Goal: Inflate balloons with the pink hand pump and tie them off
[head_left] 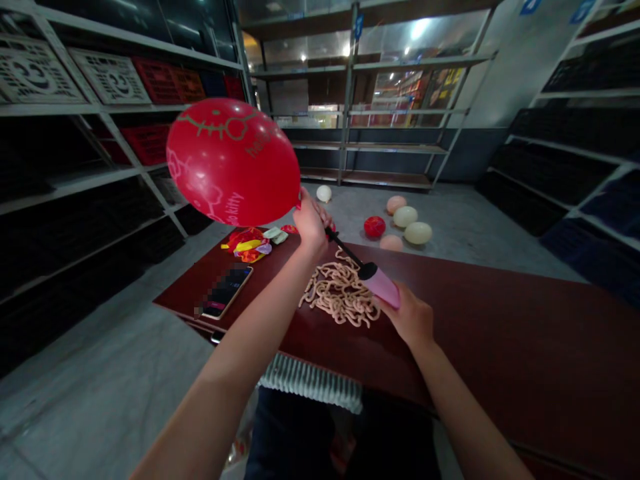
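A large inflated red balloon (235, 163) with printed cartoon lines and lettering rises to the left of my left hand (313, 220). The fingers of that hand are closed around the balloon's neck, at the black nozzle end of a balloon pump. My right hand (411, 319) grips the pink barrel of the pump (383, 287); its black rod (347, 248) stretches between both hands. Under the pump, a heap of long beige uninflated balloons (343, 293) lies on the dark red-brown table (490, 320).
Flat coloured balloons (253, 244) and a phone (227, 292) lie on the table's left part. Beyond the table, several inflated balloons (418, 233) in white, pink and red rest on the floor. Metal shelves (345, 143) stand behind, with crates (113, 77) on the left racks.
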`<state>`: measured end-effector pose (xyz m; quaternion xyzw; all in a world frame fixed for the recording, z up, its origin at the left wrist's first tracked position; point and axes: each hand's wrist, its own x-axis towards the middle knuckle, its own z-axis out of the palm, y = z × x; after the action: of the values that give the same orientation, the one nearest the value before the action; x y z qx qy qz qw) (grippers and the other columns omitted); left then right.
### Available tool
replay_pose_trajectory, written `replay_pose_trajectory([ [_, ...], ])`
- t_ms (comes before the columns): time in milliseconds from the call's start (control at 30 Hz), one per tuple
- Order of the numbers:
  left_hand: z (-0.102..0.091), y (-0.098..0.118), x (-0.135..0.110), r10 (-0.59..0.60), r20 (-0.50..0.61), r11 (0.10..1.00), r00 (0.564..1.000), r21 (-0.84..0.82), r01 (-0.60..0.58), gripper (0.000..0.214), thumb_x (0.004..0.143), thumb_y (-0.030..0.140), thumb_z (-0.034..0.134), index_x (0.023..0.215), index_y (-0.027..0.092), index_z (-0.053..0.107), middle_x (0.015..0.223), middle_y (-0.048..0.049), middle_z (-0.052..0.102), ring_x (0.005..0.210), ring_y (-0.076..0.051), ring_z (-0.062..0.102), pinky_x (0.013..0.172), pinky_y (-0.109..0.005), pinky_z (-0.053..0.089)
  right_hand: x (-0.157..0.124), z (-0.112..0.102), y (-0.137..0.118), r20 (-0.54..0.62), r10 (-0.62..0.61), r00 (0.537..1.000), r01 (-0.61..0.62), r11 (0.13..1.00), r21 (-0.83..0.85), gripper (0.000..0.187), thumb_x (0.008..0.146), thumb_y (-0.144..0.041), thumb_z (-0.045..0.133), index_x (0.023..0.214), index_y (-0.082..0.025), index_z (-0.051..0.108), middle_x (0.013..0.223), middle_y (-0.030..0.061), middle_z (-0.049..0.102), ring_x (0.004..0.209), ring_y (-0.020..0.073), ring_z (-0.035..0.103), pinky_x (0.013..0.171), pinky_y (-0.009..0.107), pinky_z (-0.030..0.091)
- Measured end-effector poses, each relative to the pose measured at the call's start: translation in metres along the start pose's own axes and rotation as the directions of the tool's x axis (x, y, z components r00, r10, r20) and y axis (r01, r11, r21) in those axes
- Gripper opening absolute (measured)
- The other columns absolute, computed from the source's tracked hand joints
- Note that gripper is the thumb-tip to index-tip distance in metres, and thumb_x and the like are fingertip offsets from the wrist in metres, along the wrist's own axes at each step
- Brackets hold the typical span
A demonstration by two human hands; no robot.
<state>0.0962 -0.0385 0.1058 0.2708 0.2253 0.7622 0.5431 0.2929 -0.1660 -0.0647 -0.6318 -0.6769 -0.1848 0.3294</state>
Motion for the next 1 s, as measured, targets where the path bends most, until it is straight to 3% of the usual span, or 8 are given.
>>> replay_pose_trajectory([
  [300, 0.040, -0.079, -0.050, -0.185, 0.037, 0.971, 0.982, 0.158, 0.177, 0.045, 0.099, 0.026, 0.041, 0.055, 0.022, 0.027, 0.037, 0.0076, 0.026, 0.027, -0.007, 0.028, 0.035, -0.021, 0.021, 0.004, -0.001, 0.001, 0.078, 0.248, 0.966, -0.253, 0.966, 0.054, 0.058, 0.089, -0.066, 0.047, 0.112, -0.016, 0.066, 0.084, 0.0109, 0.076, 0.067, 0.0233, 0.069, 0.056, 0.028, 0.035],
  [433, 0.046, -0.094, -0.059, -0.185, 0.041, 0.966, 0.982, 0.192, 0.174, 0.045, 0.098, 0.025, 0.041, 0.055, 0.022, 0.028, 0.037, 0.0069, 0.028, 0.028, -0.007, 0.027, 0.035, -0.021, 0.021, 0.006, -0.005, -0.002, 0.109, 0.304, 0.946, -0.313, 0.947, 0.076, 0.057, 0.089, -0.066, 0.047, 0.111, -0.016, 0.065, 0.086, 0.0102, 0.076, 0.069, 0.0227, 0.069, 0.057, 0.028, 0.033],
  [733, 0.028, -0.081, -0.039, -0.143, 0.039, 0.979, 0.989, 0.152, 0.136, 0.039, 0.093, 0.015, 0.040, 0.056, 0.022, 0.029, 0.037, 0.0075, 0.028, 0.026, -0.008, 0.027, 0.032, -0.020, 0.022, 0.005, -0.001, -0.005, 0.012, 0.198, 0.980, -0.198, 0.977, 0.079, 0.052, 0.089, -0.064, 0.051, 0.109, -0.019, 0.067, 0.086, 0.0069, 0.077, 0.066, 0.0216, 0.070, 0.055, 0.028, 0.037],
  [1000, -0.010, -0.041, 0.000, -0.128, -0.070, 0.990, 0.989, 0.050, 0.132, 0.040, 0.093, 0.027, 0.046, 0.058, 0.022, 0.028, 0.039, 0.0078, 0.027, 0.028, -0.008, 0.027, 0.033, -0.021, 0.023, 0.001, 0.004, -0.005, -0.048, -0.009, 0.999, 0.010, 1.000, 0.020, 0.045, 0.089, -0.058, 0.054, 0.113, -0.022, 0.067, 0.094, 0.0076, 0.077, 0.076, 0.0245, 0.074, 0.060, 0.030, 0.050],
])
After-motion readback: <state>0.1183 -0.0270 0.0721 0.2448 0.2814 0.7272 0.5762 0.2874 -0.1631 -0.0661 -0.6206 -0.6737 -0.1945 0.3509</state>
